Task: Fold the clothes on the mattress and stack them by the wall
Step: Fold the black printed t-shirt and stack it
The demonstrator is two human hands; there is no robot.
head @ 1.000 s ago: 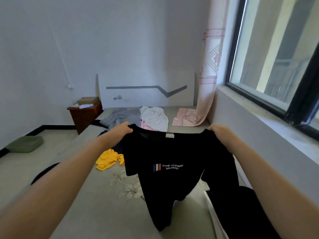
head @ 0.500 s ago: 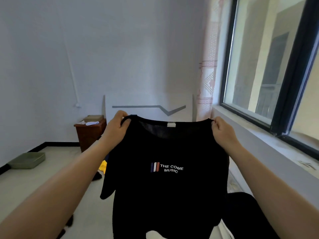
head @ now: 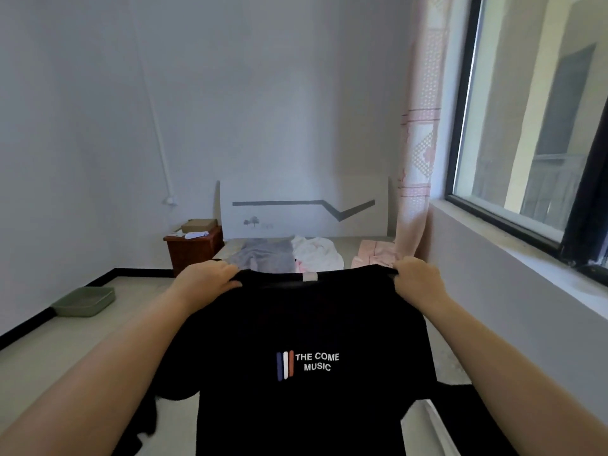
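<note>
Above the mattress (head: pixel 348 245), black T-shirt (head: pixel 306 340) in both hands' grip.

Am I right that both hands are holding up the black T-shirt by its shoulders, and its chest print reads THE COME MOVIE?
Nearly. The left hand and right hand do hold the black T-shirt up by its shoulders, but the head view shows the chest print reading THE COME MUSIC, not MOVIE.

A reddish-brown wooden bedside cabinet (head: pixel 193 250) stands far left, a green plastic basin (head: pixel 84 302) lies on the floor nearer left, and a pink patterned curtain (head: pixel 417 153) hangs far right.
</note>
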